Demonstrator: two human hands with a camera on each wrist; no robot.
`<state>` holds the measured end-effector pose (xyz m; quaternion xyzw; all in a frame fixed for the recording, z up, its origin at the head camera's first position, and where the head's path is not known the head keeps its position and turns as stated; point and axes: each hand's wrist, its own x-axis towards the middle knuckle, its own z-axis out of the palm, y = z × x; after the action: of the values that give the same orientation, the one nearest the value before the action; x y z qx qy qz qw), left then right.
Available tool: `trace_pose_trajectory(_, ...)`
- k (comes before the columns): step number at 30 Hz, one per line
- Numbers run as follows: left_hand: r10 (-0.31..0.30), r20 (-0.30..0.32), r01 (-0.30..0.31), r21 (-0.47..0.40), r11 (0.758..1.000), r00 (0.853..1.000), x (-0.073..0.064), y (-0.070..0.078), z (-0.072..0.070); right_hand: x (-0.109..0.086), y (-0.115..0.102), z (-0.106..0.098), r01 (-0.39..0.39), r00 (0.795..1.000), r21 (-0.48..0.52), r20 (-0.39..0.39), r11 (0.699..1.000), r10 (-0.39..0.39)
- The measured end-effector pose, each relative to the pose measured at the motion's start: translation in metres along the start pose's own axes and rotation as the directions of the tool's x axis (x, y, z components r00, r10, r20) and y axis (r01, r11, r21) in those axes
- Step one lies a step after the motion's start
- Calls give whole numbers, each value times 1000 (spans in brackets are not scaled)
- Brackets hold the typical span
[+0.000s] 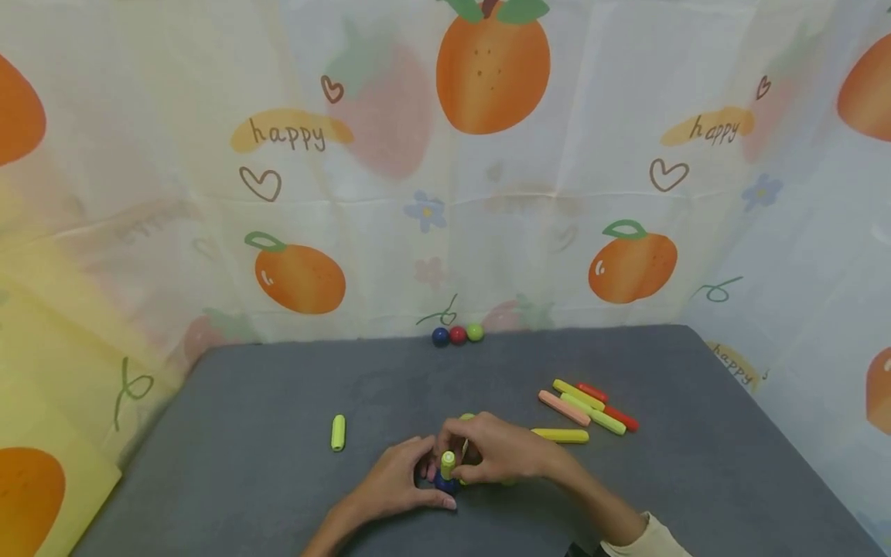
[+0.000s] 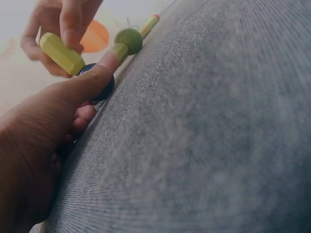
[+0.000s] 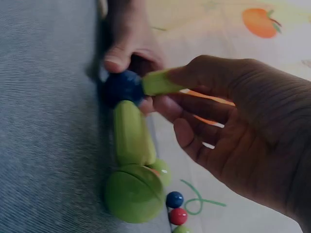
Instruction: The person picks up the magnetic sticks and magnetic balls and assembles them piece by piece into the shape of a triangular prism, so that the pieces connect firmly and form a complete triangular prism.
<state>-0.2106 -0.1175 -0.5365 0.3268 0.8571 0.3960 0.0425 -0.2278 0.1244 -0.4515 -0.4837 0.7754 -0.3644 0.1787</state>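
Low on the grey table, my left hand (image 1: 397,481) holds a dark blue ball (image 3: 121,89) between thumb and fingers. A yellow-green stick (image 1: 448,464) stands upright at the top of that ball. My right hand (image 1: 497,449) pinches this stick between thumb and fingers; its lower end meets the ball. From the ball's side another yellow-green stick (image 3: 130,133) runs along the table to a green ball (image 3: 134,194). In the head view my right hand covers most of these joined pieces.
A lime stick (image 1: 338,432) lies alone at left. To the right lie a yellow stick (image 1: 567,436) and a loose group with a salmon stick (image 1: 564,408) and a red stick (image 1: 622,418). Blue (image 1: 441,336), red (image 1: 457,335) and green balls (image 1: 475,333) line the back edge, before a printed curtain.
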Motion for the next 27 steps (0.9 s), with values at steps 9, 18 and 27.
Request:
trace_pose_trajectory(9, 15, 1, -15, 18, 1000, 1000, 2, 0, 0, 2, -2, 5, -50, 998, -45, 31, 998, 51)
trace_pose_trajectory(18, 18, -11, -18, 11, 1000, 1000, 0, 3, -3, 5, -6, 3, -51, 996, -83, 68, 995, 57)
trace_pose_trajectory(27, -7, 8, 7, 16, 1000, 1000, 1, 2, -2, -2, -7, -7, -86, 992, -59, 92, 995, 91)
